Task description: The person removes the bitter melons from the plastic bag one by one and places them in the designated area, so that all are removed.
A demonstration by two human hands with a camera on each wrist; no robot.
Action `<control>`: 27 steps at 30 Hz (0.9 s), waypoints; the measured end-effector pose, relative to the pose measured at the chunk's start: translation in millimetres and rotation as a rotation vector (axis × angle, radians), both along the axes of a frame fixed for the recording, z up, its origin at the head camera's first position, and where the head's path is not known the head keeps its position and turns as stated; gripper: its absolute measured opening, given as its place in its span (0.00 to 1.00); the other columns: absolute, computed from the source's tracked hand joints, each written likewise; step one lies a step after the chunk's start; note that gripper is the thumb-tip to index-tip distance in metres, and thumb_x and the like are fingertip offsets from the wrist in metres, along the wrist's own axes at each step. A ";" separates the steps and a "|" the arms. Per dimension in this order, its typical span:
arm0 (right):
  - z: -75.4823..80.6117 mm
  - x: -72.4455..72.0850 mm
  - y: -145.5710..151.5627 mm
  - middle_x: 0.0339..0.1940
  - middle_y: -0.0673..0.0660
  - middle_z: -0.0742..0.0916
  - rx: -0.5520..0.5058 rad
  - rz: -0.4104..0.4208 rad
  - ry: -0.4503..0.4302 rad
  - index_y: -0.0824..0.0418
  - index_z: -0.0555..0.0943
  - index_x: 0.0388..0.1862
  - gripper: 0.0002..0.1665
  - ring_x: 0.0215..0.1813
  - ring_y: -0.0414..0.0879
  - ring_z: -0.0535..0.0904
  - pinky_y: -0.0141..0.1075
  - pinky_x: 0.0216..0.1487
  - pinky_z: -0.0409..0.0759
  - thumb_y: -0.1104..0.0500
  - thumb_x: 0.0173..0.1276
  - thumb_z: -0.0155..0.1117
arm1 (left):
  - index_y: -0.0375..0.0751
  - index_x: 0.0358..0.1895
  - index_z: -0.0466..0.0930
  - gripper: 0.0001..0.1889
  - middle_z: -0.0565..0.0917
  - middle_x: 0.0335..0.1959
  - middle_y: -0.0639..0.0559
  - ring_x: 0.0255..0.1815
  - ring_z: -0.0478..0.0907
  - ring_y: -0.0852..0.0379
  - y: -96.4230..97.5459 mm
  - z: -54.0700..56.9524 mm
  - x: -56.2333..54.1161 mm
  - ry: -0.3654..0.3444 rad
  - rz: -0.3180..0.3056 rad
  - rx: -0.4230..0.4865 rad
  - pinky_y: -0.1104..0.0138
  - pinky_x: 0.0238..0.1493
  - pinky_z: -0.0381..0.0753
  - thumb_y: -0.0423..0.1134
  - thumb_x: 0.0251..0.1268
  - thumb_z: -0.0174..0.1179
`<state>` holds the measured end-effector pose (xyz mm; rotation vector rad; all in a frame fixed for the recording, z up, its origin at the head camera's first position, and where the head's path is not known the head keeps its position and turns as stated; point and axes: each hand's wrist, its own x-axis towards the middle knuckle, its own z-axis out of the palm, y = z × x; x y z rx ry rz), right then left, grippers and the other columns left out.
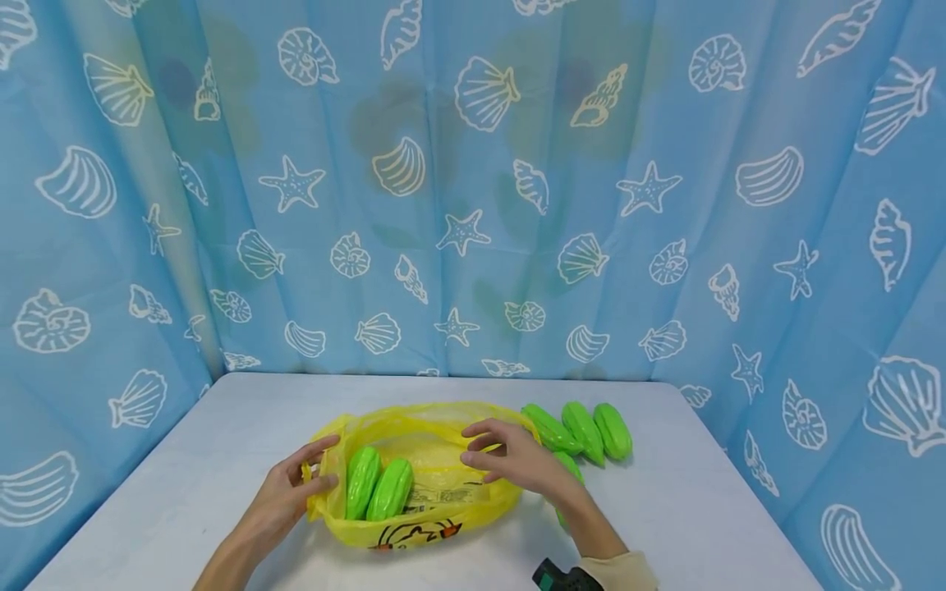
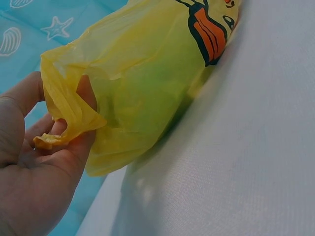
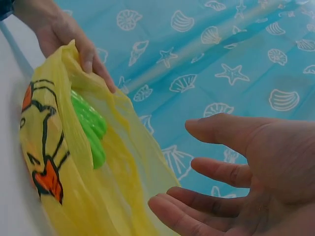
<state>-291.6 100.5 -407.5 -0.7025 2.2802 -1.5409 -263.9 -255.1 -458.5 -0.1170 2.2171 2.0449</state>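
Observation:
A yellow plastic bag [image 1: 443, 417] lies on its side with its mouth spread open, a printed cartoon on its near side. Inside, toward the left, are two glossy green ridged, oblong vegetables [image 1: 390, 490] resembling bitter melons. My left hand [image 1: 284, 488] holds the bag's left edge; in the left wrist view, thumb and fingers [image 2: 86, 91] are around the gathered yellow film [image 2: 69, 105]. Above the bag's right part hovers my right hand [image 1: 517, 455], its fingers [image 3: 221, 169] spread and loosely bent, with nothing in them. The right wrist view shows a gap between this hand and the bag.
Several more green vegetables [image 1: 613, 431] lie on the white table [image 1: 687, 509] just right of the bag, one partly hidden behind my right forearm. A blue shell-print curtain [image 1: 473, 287] stands behind the table and along both sides.

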 end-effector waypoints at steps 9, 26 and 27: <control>-7.1 -2.2 -17.2 0.57 0.63 0.81 0.016 -0.025 -0.073 0.59 0.72 0.66 0.31 0.54 0.59 0.81 0.50 0.47 0.85 0.47 0.68 0.65 | 0.52 0.74 0.62 0.37 0.62 0.66 0.45 0.59 0.65 0.50 0.9 0.4 -1.3 -0.003 0.008 -0.008 0.70 0.51 0.81 0.36 0.61 0.65; -17.1 -1.8 -33.4 0.52 0.61 0.82 -0.011 -0.008 -0.210 0.59 0.67 0.70 0.36 0.51 0.58 0.83 0.47 0.44 0.86 0.48 0.67 0.66 | 0.51 0.74 0.63 0.37 0.60 0.68 0.44 0.60 0.66 0.50 2.9 0.4 -0.1 -0.015 0.013 -0.023 0.68 0.50 0.82 0.37 0.61 0.66; -17.6 -1.6 -34.9 0.51 0.61 0.82 -0.012 -0.007 -0.215 0.60 0.67 0.70 0.37 0.51 0.58 0.83 0.47 0.45 0.86 0.48 0.67 0.66 | 0.51 0.74 0.63 0.37 0.61 0.68 0.44 0.60 0.66 0.50 3.1 0.4 0.2 -0.017 0.015 -0.024 0.68 0.50 0.81 0.37 0.61 0.66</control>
